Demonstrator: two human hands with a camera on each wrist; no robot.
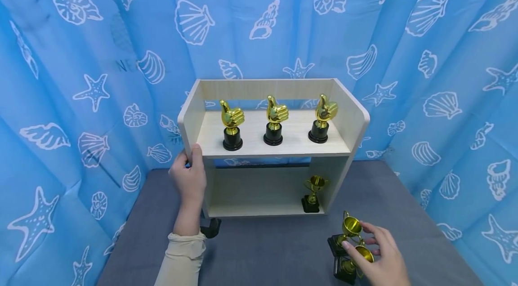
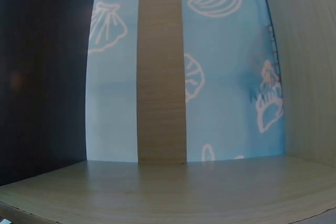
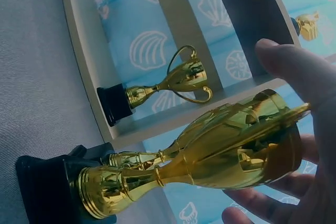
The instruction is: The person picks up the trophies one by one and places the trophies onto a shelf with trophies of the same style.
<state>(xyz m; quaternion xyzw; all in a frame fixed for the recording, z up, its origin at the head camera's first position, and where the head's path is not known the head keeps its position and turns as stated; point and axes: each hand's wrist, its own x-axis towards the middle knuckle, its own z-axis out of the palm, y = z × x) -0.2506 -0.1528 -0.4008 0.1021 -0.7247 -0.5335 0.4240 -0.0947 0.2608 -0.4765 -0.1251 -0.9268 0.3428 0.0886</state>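
Note:
My left hand (image 1: 189, 173) grips the left side panel of a pale wooden two-tier shelf (image 1: 275, 156), thumb on the front edge. Two gold trophy cups, a farther one (image 1: 351, 226) and a nearer one (image 3: 236, 145), stand close together on black square bases in front of the shelf's right side. Around them reaches my right hand (image 1: 382, 250), its thumb and fingers spread. In the right wrist view the thumb (image 3: 283, 59) is apart from the nearer cup, while the other fingers are partly hidden behind it. A third trophy cup (image 1: 313, 191) stands at the lower tier's right end.
Three gold thumbs-up trophies, left (image 1: 232, 124), middle (image 1: 275, 119) and right (image 1: 321, 117), stand along the upper tier. A grey cloth (image 1: 259, 254) covers the table. Blue shell-print curtains (image 1: 259, 16) hang behind and at both sides.

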